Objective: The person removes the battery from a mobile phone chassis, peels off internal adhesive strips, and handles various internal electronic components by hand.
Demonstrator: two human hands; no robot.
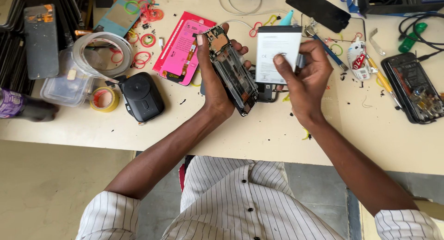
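- Left hand point(213, 85) has its grip wrapped around an opened smartphone point(232, 70) with the back cover off. Thumb on one long edge, fingers on the other, so the exposed insides face up and nothing presses on the circuit board at the top end.
- The phone is held tilted, up off the counter point(259, 133), pretty much at the middle of the work area.
- Right hand point(306, 76), just right of the phone, pinches a flat white phone battery point(276, 53) between thumb and fingertips. It's gripped by its lower end with the printed face up, and its edge sits right beside the phone frame, seemingly lined up with the empty bay.
- Left of the phone: a pink packet point(182, 46) lying flat, then a black boxy gadget point(141, 97), and a yellow tape roll point(104, 99).
- Further left of the phone there's a clear plastic tub point(60, 90) with a big roll of clear tape point(102, 55) resting on its rim. Can't really tell what's inside the tub, apart from a small pale bit.
- Right of the phone: a small white glue bottle point(358, 60), a yellow-handled screwdriver point(381, 80) and another opened phone point(413, 87) lying guts-up on the counter.
- Coloured rubber bands point(143, 60) scattered loose above and left of the phone.
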